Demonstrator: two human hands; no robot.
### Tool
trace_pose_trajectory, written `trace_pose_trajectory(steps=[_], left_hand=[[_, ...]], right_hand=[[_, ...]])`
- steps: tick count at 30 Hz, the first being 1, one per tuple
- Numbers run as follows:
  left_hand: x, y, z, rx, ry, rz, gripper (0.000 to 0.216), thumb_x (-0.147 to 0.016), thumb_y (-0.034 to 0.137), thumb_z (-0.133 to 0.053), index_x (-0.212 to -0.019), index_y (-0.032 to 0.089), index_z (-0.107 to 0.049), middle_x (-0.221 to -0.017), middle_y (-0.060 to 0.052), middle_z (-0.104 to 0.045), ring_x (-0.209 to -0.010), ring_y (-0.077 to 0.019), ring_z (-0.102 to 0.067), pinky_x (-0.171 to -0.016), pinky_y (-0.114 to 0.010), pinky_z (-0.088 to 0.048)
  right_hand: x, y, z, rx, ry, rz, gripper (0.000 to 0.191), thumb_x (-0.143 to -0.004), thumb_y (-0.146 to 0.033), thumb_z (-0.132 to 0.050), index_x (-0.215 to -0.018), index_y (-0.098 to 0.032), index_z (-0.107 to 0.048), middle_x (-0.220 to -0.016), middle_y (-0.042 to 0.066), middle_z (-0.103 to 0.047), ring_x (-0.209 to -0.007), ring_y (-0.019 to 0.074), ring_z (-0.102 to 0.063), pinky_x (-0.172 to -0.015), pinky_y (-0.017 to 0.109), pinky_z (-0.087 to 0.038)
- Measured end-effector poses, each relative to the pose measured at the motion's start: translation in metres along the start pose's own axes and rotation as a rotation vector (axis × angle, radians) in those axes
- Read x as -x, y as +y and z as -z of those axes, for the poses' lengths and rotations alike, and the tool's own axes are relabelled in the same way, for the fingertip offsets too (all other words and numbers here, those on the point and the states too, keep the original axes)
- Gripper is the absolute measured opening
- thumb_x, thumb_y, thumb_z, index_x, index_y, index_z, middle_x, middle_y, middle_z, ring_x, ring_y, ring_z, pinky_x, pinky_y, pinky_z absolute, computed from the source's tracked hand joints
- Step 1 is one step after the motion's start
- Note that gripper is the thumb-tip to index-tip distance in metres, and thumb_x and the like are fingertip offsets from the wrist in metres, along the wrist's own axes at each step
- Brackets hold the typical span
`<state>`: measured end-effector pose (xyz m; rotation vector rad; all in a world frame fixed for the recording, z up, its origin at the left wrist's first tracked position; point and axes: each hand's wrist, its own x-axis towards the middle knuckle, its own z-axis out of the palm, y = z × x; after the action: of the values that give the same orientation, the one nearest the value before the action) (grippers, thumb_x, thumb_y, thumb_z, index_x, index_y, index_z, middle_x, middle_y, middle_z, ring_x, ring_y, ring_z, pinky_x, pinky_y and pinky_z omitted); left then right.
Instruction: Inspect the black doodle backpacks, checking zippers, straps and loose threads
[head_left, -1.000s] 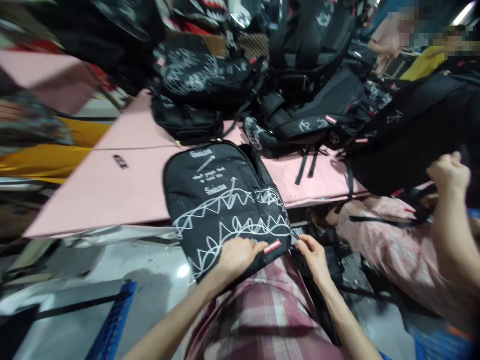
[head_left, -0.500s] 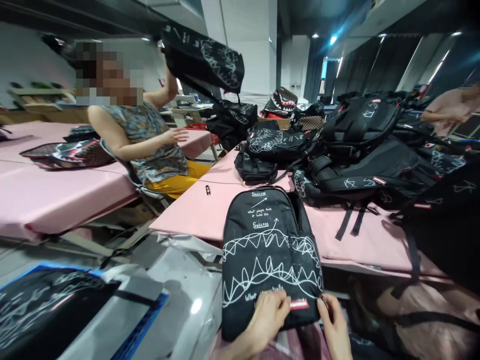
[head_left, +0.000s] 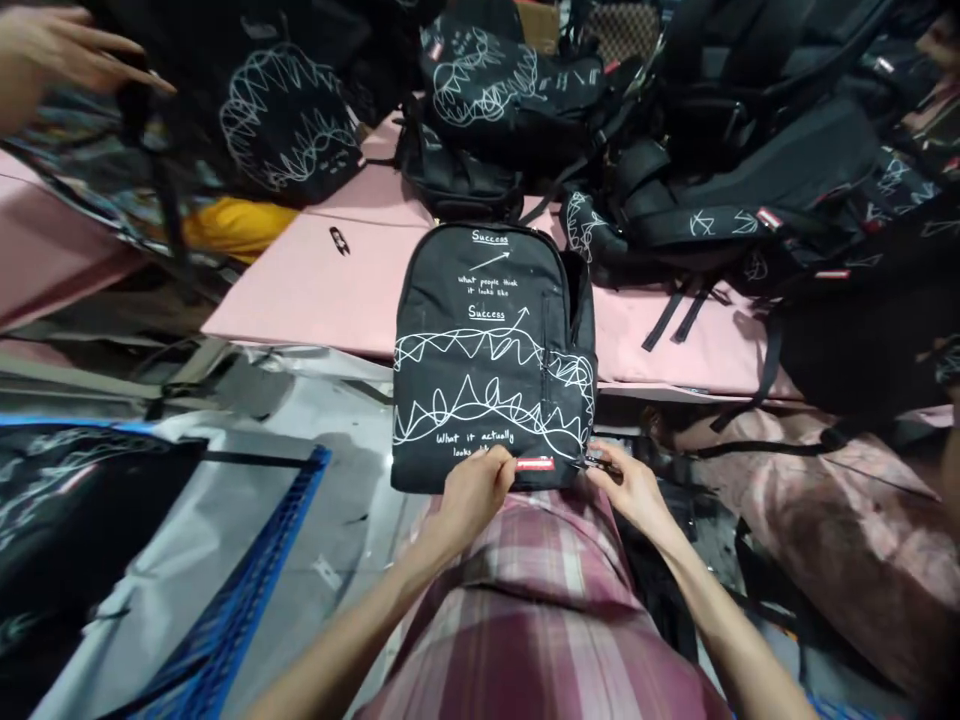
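Note:
A black backpack [head_left: 491,340] with white scribble lines and the word "Success" lies front up, half on the pink table [head_left: 300,290], its bottom edge over my lap. My left hand [head_left: 476,490] grips its bottom edge beside a small red label [head_left: 535,463]. At the lower right corner my right hand [head_left: 628,487] pinches a small metal zipper pull [head_left: 592,461].
Several black backpacks [head_left: 720,190] are piled at the back and right of the table. Another person's hand [head_left: 67,55] holds a scribble-print backpack [head_left: 277,110] at top left. A blue crate [head_left: 247,580] with a wrapped bag stands at my lower left. A pink-clothed lap [head_left: 825,500] is at the right.
The camera tilted up to the room half a second ago and is back down on the table. Both hands stayed at the backpack's bottom edge. The other person's backpack came lower.

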<state>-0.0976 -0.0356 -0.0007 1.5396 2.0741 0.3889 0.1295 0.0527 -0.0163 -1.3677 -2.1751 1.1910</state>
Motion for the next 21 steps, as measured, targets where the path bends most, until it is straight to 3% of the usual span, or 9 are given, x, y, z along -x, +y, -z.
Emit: trace_pose_trajectory(steps=[5,11,21], left_hand=[[0.005,-0.005,0.0,0.207,-0.022,-0.056,0.023,-0.081,0.021,-0.031,-0.062,0.019,-0.045,-0.06,0.003,-0.049,-0.058,-0.0117,-0.046,-0.057,-0.022,-0.032],[0.008,-0.007,-0.004,0.316,0.0,-0.041,0.021,-0.081,0.026,-0.032,-0.065,0.02,-0.045,-0.059,0.004,-0.048,-0.055,-0.0119,-0.044,-0.054,-0.022,-0.032],[0.01,-0.004,-0.004,0.345,0.002,-0.009,0.022,-0.083,0.028,-0.031,-0.068,0.02,-0.045,-0.062,0.003,-0.049,-0.058,-0.0129,-0.045,-0.057,-0.024,-0.033]], right_hand=[[0.006,-0.015,0.002,0.125,-0.023,-0.004,0.02,-0.083,-0.034,-0.051,-0.089,-0.022,-0.065,-0.088,0.001,-0.069,-0.073,0.0187,-0.062,-0.068,0.029,-0.043],[0.0,-0.02,0.001,0.189,-0.003,0.064,0.016,-0.084,-0.029,-0.052,-0.082,-0.023,-0.067,-0.087,0.0,-0.07,-0.081,0.0192,-0.063,-0.072,0.028,-0.042],[-0.005,-0.022,-0.001,0.243,-0.007,0.144,0.015,-0.085,-0.029,-0.053,-0.08,-0.023,-0.066,-0.082,0.0,-0.069,-0.077,0.0168,-0.062,-0.072,0.026,-0.042]])
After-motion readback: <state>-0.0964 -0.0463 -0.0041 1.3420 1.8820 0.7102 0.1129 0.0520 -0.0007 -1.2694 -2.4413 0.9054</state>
